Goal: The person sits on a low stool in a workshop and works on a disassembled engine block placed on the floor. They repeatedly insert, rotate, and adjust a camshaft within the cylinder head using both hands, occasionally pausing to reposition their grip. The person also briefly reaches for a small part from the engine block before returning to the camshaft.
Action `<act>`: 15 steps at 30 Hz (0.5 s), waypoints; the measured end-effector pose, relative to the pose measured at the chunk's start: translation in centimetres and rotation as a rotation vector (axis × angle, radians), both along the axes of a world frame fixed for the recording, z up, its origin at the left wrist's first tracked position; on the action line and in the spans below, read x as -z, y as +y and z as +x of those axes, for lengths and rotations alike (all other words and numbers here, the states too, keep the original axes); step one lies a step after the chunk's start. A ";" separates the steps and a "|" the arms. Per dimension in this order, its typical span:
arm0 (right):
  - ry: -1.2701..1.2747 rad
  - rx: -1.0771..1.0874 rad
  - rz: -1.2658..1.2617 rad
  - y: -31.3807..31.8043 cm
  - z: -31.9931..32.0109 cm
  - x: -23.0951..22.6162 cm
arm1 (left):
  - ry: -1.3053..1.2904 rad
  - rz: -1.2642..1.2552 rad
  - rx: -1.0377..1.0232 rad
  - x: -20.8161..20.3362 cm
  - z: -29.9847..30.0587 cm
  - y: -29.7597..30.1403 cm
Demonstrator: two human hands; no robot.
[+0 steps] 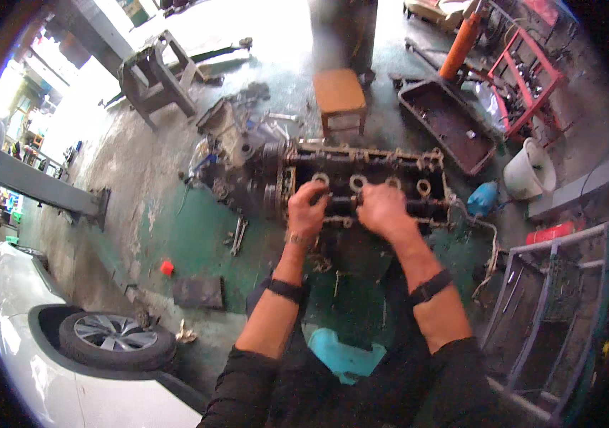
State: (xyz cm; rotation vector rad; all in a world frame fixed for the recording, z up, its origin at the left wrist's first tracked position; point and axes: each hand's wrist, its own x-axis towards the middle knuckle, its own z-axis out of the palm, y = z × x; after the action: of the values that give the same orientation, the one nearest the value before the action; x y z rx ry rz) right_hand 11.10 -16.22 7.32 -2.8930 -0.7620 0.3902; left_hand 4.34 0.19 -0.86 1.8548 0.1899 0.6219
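Observation:
Before me lies a car engine [441, 171] with its top uncovered, dark and oily inside a pale rim. A row of pale rings [424, 187] runs along its middle. My left hand [307, 207] is over the engine's near left part, fingers bent and pinched together. Beside it, a short gap away, my right hand [384, 210] is also closed, fingertips down at the engine's middle, just below one ring. Whatever either hand holds is hidden or too small to make out. Each forearm wears a dark band.
Wrenches [239, 235] lie on the floor left of the engine. A wooden stool [339, 93] and a dark tray [454, 132] stand beyond it. To the right are a white bucket [525, 171], a blue jug [483, 198] and a metal frame [533, 299]. A white car [41, 342] is at lower left.

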 end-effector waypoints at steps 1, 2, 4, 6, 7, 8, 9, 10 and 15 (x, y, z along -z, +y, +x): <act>-0.012 -0.008 -0.053 0.4 -0.3 -0.2 | -0.028 0.046 -0.005 0.1 0.0 0.0; 0.005 -0.010 -0.039 0.5 -0.4 -0.5 | -0.023 0.067 -0.018 0.2 -0.1 0.0; 0.021 -0.004 -0.026 0.7 -0.8 -1.0 | 0.009 -0.034 0.020 0.2 -0.1 -0.1; 0.070 0.012 -0.067 0.8 -0.8 -1.5 | 0.010 -0.079 0.034 0.1 -0.1 -0.1; 0.109 0.039 -0.094 1.0 -0.7 -1.7 | 0.026 -0.080 0.034 0.0 -0.2 -0.2; 0.100 0.033 -0.104 1.0 -0.8 -1.8 | 0.029 -0.084 0.037 0.0 -0.3 -0.2; 0.098 0.034 -0.111 1.0 -0.9 -1.8 | 0.046 -0.096 0.036 -0.1 -0.3 -0.2; 0.104 0.035 -0.121 1.0 -0.9 -1.8 | 0.048 -0.111 0.036 -0.1 -0.3 -0.2; 0.052 0.040 -0.084 0.9 -0.9 -0.6 | 0.030 -0.104 0.013 -0.4 -0.2 -0.3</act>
State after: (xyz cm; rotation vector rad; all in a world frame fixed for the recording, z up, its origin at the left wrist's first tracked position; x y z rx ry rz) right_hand 10.18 -15.30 7.94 -2.9576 -0.6948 0.5031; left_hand 4.11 -0.15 -0.46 1.7647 0.2250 0.5654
